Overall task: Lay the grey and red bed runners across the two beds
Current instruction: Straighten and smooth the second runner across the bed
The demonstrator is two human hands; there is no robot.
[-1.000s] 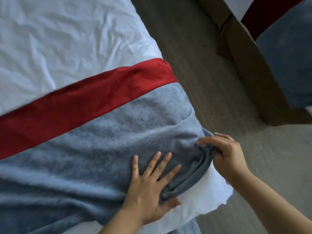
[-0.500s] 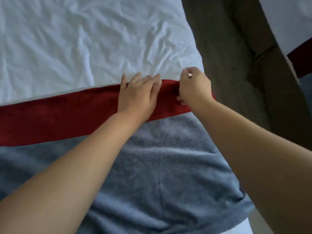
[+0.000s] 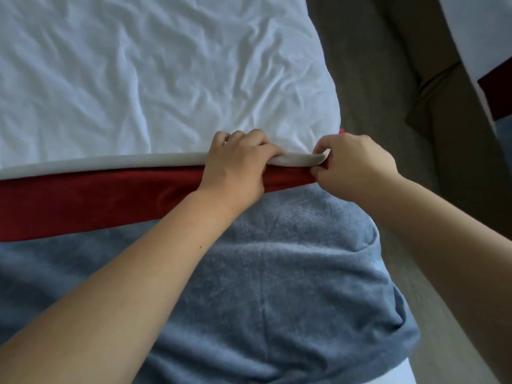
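A grey and red bed runner (image 3: 277,273) lies across the near bed (image 3: 138,79), whose sheet is white and wrinkled. Its red band (image 3: 97,198) runs along the far side, and that edge is folded back toward me, showing a pale underside strip (image 3: 110,162). My left hand (image 3: 238,167) grips this folded edge with curled fingers. My right hand (image 3: 352,164) pinches the same edge near the bed's right side. A second runner (image 3: 496,87) shows on the other bed at the far right.
A carpeted aisle (image 3: 374,92) runs between the two beds. The second bed's brown base (image 3: 457,134) stands along the right side of the aisle. The near bed's right edge drops off just past my right hand.
Both hands went from the runner's grey near corner to its red far edge. They now hold that edge folded back, so the pale underside shows.
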